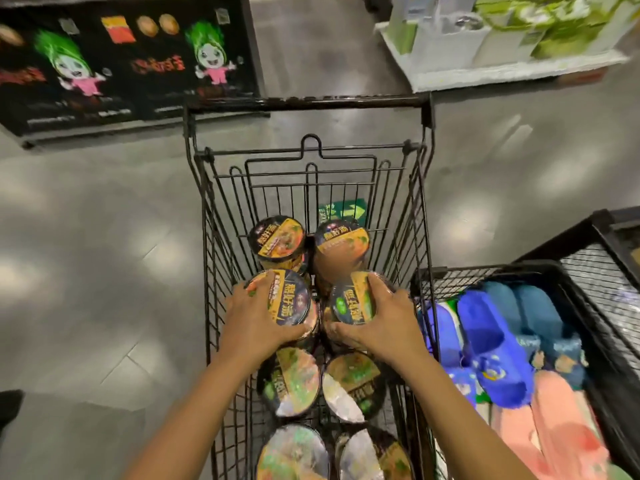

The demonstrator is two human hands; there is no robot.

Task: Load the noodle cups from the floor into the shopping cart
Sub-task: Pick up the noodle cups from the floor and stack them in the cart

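Inside shopping cart [304, 102], mid-basket: our left hand [254, 317] clasps left noodle cup [294, 299] and our right hand [384, 317] clasps right noodle cup [349, 303], fingers curled over lids. Held cups side by side. We count six other cups [277, 239] in cart, paired ahead and behind. Slipper bin [491, 327] just beside cart, on right.

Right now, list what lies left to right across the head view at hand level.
left hand → left noodle cup → right noodle cup → right hand → cart's side wall → blue slippers
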